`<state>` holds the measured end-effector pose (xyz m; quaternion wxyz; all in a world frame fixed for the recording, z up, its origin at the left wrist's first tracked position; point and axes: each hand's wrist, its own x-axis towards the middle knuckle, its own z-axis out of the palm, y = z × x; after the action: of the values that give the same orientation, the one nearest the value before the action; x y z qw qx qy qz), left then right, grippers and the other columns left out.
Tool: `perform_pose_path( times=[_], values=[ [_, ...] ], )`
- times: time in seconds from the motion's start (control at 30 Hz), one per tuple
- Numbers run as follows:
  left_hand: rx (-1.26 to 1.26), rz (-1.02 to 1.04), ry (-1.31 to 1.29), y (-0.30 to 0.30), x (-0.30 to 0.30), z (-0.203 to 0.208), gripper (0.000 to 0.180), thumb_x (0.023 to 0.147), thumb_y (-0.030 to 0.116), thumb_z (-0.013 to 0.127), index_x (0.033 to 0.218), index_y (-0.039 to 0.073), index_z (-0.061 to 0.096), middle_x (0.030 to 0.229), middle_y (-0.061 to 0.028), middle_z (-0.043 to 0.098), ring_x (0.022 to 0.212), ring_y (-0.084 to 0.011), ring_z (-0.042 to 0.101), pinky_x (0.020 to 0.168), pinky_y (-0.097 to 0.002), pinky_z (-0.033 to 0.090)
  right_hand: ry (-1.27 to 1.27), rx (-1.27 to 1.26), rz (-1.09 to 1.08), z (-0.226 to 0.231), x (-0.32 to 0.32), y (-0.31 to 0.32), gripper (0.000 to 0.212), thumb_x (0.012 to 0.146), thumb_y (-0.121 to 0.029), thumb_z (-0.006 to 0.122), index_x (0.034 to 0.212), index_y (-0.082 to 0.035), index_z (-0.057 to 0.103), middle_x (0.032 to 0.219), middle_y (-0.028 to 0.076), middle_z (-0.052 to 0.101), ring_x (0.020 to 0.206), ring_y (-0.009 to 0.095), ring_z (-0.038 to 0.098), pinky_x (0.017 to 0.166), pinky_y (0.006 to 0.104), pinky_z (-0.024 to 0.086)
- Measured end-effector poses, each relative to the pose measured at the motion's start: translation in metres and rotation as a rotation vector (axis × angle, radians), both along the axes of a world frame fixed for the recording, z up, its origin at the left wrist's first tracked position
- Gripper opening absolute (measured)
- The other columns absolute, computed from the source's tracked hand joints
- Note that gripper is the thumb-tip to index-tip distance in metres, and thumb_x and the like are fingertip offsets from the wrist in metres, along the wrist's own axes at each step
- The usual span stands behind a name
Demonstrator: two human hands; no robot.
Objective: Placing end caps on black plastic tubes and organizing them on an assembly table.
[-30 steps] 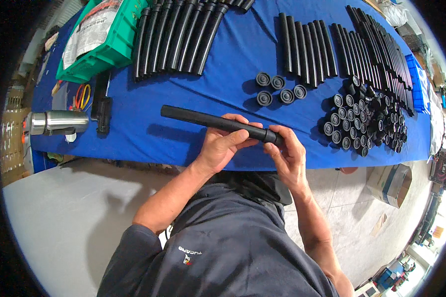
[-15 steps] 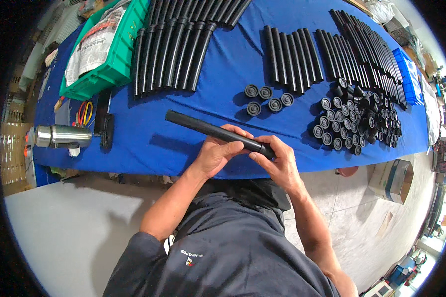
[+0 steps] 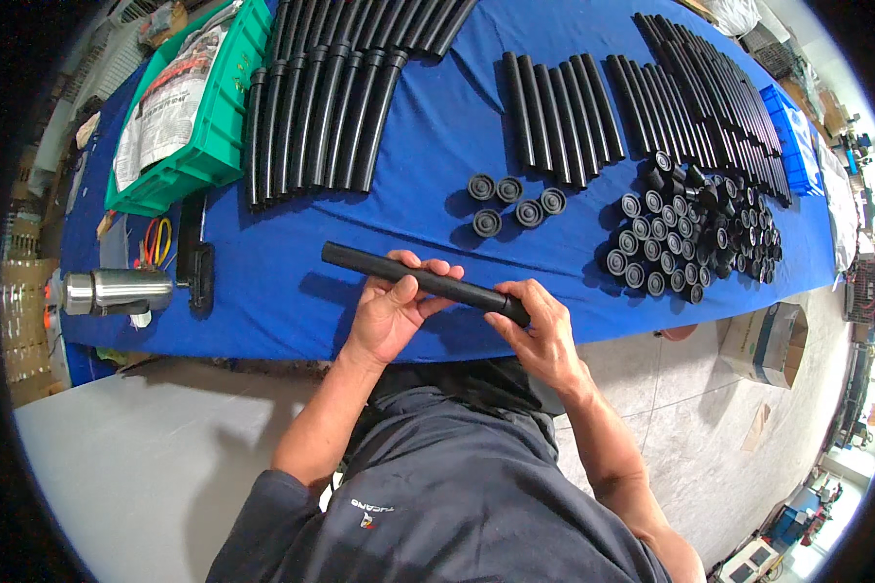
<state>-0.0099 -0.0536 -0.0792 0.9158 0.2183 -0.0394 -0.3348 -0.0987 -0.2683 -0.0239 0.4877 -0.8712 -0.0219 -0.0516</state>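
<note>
A black tube is held aslant above the table's near edge, its left end higher in view. My left hand is closed around the middle of it, with the thumb along the near side and the fingers over the far side. At the tube's right end my right hand grips a slightly thicker black end piece, partly hidden by the fingers. Beyond the hands stand several round black caps with ringed faces. Behind these lies a row of black tubes.
Longer black tubes lie at the far left beside a green crate holding newspaper. A steel flask and scissors are at left. On the right are a pile of black caps, thin tubes and a blue crate.
My left hand has slid left along the tube, widening the space between my hands. My right hand stays on the end piece. The whole view has shifted slightly.
</note>
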Motion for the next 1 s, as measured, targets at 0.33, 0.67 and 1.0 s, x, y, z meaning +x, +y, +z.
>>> perform_pose_path(
  times=[0.33, 0.67, 1.0],
  values=[
    [0.134, 0.033, 0.082, -0.002, -0.002, 0.014, 0.03, 0.09, 0.008, 0.069, 0.116, 0.009, 0.054, 0.121, -0.0167, 0.063, 0.128, -0.0366, 0.052, 0.101, -0.0514, 0.052, -0.21, -0.143, 0.001, -0.01, -0.004, 0.008, 0.042, 0.078, -0.007, 0.079, 0.114, -0.001, 0.058, 0.101, 0.019, 0.063, 0.089, 0.035, 0.065, 0.074, 0.0408, 0.054],
    [0.021, 0.012, 0.072, -0.001, -0.005, 0.003, 0.03, 0.087, 0.004, 0.07, 0.112, 0.009, 0.055, 0.114, -0.0157, 0.066, 0.121, -0.0369, 0.058, 0.101, -0.0493, 0.053, 0.273, 0.477, -0.096, 0.004, -0.009, 0.009, 0.031, 0.087, -0.017, 0.073, 0.11, 0.0, 0.061, 0.071, 0.006, 0.058, 0.067, 0.014, 0.058, 0.06, 0.0331, 0.047],
    [0.066, 0.033, 0.02, -0.003, -0.004, 0.006, 0.028, 0.088, 0.008, 0.071, 0.112, 0.009, 0.056, 0.117, -0.0165, 0.066, 0.12, -0.0361, 0.059, 0.097, -0.0503, 0.055, 0.186, 0.328, -0.043, -0.013, -0.008, 0.006, 0.033, 0.087, -0.012, 0.074, 0.114, 0.0, 0.06, 0.08, 0.007, 0.064, 0.069, 0.016, 0.064, 0.06, 0.0317, 0.052]
  ],
)
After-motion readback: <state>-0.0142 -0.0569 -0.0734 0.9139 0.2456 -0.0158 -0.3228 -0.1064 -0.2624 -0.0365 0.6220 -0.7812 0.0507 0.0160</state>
